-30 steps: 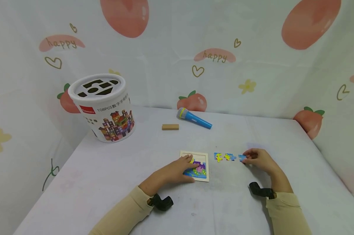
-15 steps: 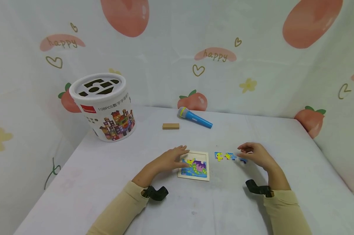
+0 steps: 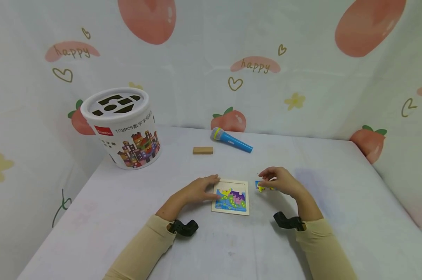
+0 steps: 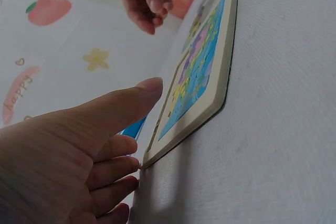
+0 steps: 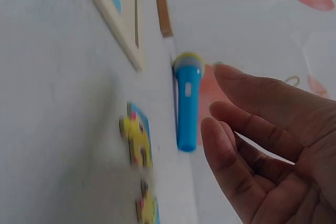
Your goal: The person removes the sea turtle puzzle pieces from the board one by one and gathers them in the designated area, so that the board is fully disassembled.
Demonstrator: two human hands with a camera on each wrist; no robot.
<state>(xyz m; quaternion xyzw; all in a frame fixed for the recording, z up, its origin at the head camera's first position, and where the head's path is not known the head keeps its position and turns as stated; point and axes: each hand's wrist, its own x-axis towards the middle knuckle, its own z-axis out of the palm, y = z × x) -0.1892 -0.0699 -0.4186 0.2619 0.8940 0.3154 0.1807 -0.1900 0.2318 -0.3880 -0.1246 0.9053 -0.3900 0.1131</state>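
Note:
A square wooden jigsaw tray [image 3: 230, 212] lies flat on the table, its lower part filled with blue, green and purple pieces and its upper strip bare. My left hand [image 3: 196, 191] is at the tray's left side, fingers extended; in the left wrist view its fingertips [image 4: 126, 163] reach the tray's corner. To the right of the tray is a loose jigsaw piece [image 3: 261, 188], blue and yellow. Over the loose pieces hovers my right hand [image 3: 282, 181], thumb and fingers apart with nothing between them. A second piece [image 5: 147, 208] shows below the first in the right wrist view.
Behind the tray lie a small wooden block [image 3: 203, 150] and a blue toy microphone [image 3: 233, 141]. A large white bucket [image 3: 126, 132] with printed building blocks stands at the back left. A patterned cloth [image 3: 196, 77] hangs behind the table.
My right hand let go of the rightmost jigsaw piece, lifted, and moved left over the other loose pieces. My left hand drew back from the tray's surface to its left side.

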